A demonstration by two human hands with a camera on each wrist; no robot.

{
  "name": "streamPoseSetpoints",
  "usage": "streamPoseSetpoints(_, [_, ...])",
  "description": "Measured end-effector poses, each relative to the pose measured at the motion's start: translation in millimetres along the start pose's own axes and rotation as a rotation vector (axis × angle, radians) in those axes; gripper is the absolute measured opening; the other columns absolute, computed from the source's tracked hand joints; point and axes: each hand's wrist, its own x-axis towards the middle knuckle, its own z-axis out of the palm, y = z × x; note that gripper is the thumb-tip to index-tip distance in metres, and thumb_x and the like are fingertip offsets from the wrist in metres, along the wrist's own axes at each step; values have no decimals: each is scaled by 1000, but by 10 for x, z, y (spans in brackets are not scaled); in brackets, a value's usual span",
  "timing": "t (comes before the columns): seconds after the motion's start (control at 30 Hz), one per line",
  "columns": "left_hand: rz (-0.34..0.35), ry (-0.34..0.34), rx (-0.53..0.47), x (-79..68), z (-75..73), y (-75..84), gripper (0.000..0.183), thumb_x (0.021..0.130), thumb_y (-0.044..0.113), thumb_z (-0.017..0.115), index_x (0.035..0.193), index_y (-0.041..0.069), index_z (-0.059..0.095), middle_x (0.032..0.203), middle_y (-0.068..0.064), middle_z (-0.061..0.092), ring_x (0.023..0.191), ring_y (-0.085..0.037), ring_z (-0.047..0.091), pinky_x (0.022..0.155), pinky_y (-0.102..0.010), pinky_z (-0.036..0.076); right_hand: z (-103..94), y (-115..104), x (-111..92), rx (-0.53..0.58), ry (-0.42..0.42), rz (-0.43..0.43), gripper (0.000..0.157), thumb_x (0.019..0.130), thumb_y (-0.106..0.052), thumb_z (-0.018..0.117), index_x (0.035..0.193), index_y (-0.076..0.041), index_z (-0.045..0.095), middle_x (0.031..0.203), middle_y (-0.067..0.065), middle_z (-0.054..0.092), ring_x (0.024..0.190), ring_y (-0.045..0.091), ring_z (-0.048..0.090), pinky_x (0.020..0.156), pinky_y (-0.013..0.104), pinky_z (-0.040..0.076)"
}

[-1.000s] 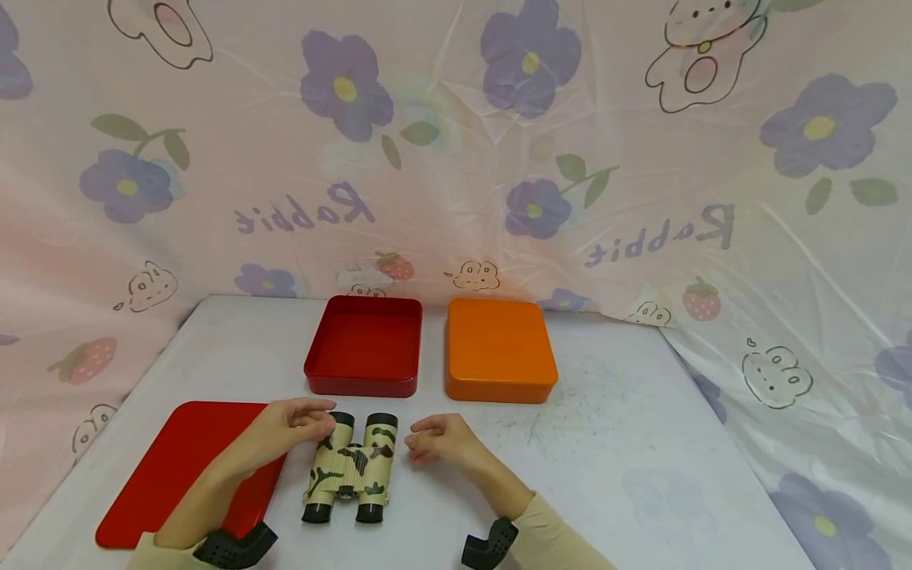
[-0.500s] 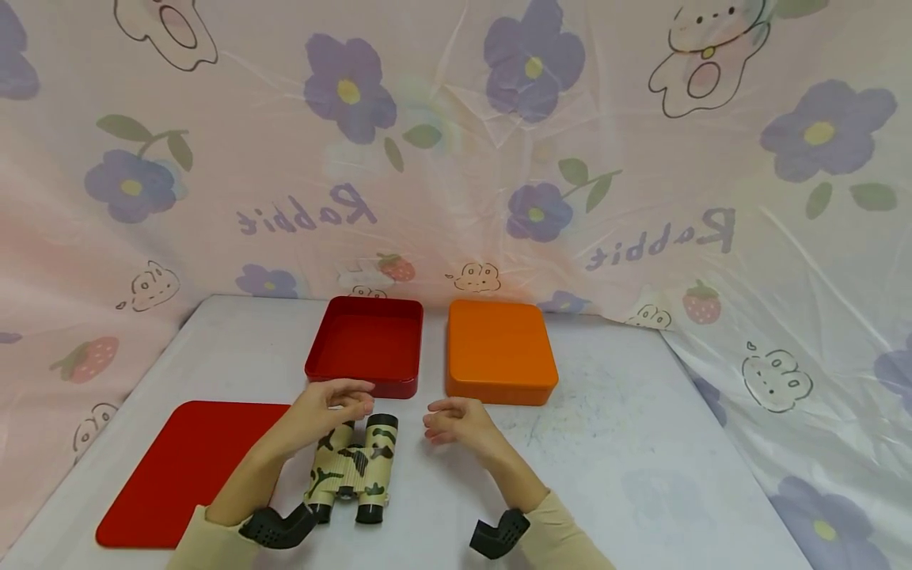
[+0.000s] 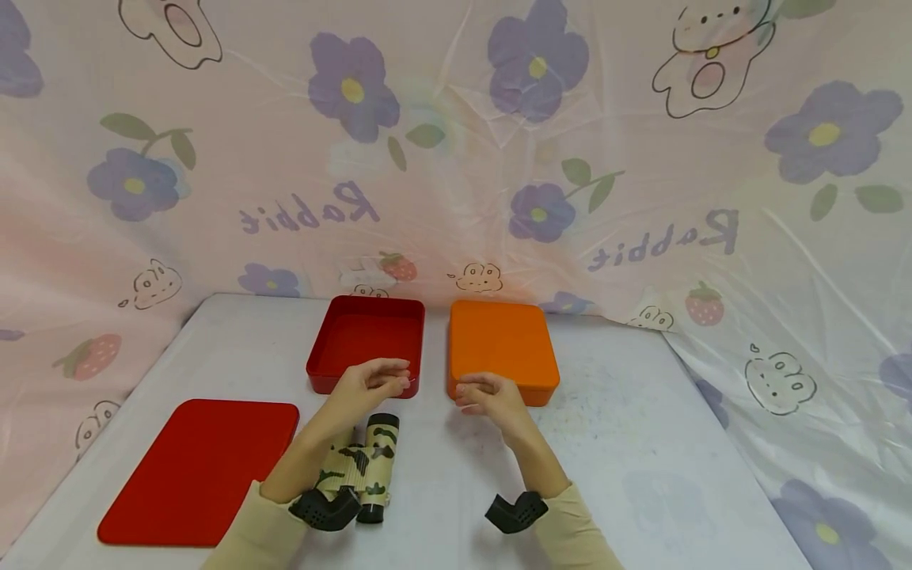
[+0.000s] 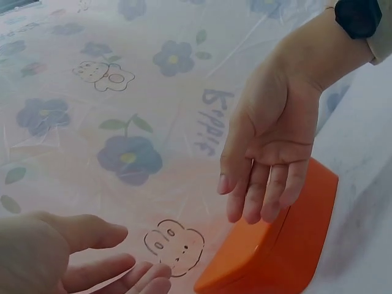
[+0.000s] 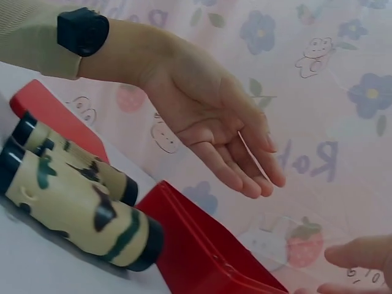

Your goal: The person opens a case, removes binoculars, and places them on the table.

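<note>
My left hand (image 3: 362, 392) hovers over the near edge of an open red box (image 3: 366, 340), its fingers loosely extended and holding nothing. In front of the orange box (image 3: 504, 344), my right hand (image 3: 492, 402) is raised with relaxed, bare fingers, overlapping the box's near left corner in the head view. Camouflage binoculars (image 3: 381, 455) lie on the table, partly hidden by my left forearm; the right wrist view shows both barrels of the binoculars (image 5: 92, 202) beside the red box. Both palms face inward across a gap, as the left wrist view shows with the right hand (image 4: 275, 141).
A flat red lid (image 3: 203, 471) lies at the table's left, next to my left forearm. Behind the white table (image 3: 627, 443) hangs a flowered curtain (image 3: 442, 158). Each wrist carries a black device (image 3: 516, 512).
Both hands have moved forward and to the right, the left from beside the binoculars to over the red box's near edge, the right up to the orange box. Binoculars, boxes and lid stay put.
</note>
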Motion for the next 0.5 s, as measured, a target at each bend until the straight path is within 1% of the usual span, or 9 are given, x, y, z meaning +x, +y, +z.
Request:
streamPoseSetpoints(0.1, [-19, 26, -46, 70, 89, 44, 41, 95, 22, 59, 132, 4, 55, 129, -20, 62, 114, -31, 63, 98, -35, 54, -40, -24, 20, 6, 37, 5, 36, 93, -9, 60, 122, 12, 57, 115, 28, 67, 84, 15, 72, 82, 34, 61])
streamPoseSetpoints(0.17, [-37, 41, -80, 115, 150, 76, 41, 95, 23, 59, 132, 6, 56, 129, -18, 62, 115, -30, 62, 100, -38, 53, -68, -42, 33, 9, 65, 7, 35, 93, -9, 59, 121, 11, 58, 114, 27, 68, 82, 13, 71, 82, 34, 61])
streamPoseSetpoints(0.23, [-43, 50, -106, 157, 206, 107, 40, 96, 22, 59, 132, 6, 55, 130, -17, 62, 117, -30, 62, 102, -42, 52, -105, -57, 41, 17, 92, -1, 34, 94, -9, 58, 121, 12, 57, 112, 27, 69, 81, 12, 71, 82, 35, 61])
streamPoseSetpoints(0.3, [-49, 70, -125, 198, 261, 132, 39, 96, 20, 58, 132, 5, 56, 130, -17, 63, 118, -31, 62, 102, -43, 51, -150, -73, 47, 28, 121, 3, 34, 95, -9, 58, 122, 11, 57, 109, 24, 70, 80, 13, 71, 82, 35, 61])
streamPoseSetpoints(0.37, [-58, 99, -148, 247, 322, 146, 38, 96, 18, 58, 131, 5, 56, 130, -17, 63, 119, -31, 62, 103, -41, 51, -207, -81, 56, 42, 144, 2, 35, 95, -10, 58, 123, 11, 57, 107, 21, 71, 82, 14, 71, 81, 33, 61])
streamPoseSetpoints(0.47, [-79, 165, -182, 333, 430, 156, 34, 96, 16, 58, 128, 5, 59, 130, -16, 63, 119, -29, 62, 103, -37, 51, -303, -90, 67, 60, 184, 0, 36, 96, -13, 59, 124, 10, 57, 101, 12, 73, 82, 13, 71, 80, 27, 60])
streamPoseSetpoints(0.5, [-81, 188, -197, 363, 469, 156, 33, 96, 15, 59, 127, 4, 60, 129, -16, 63, 119, -28, 62, 104, -37, 51, -336, -85, 71, 74, 200, -7, 36, 96, -13, 59, 123, 11, 56, 99, 10, 74, 81, 12, 71, 79, 25, 60])
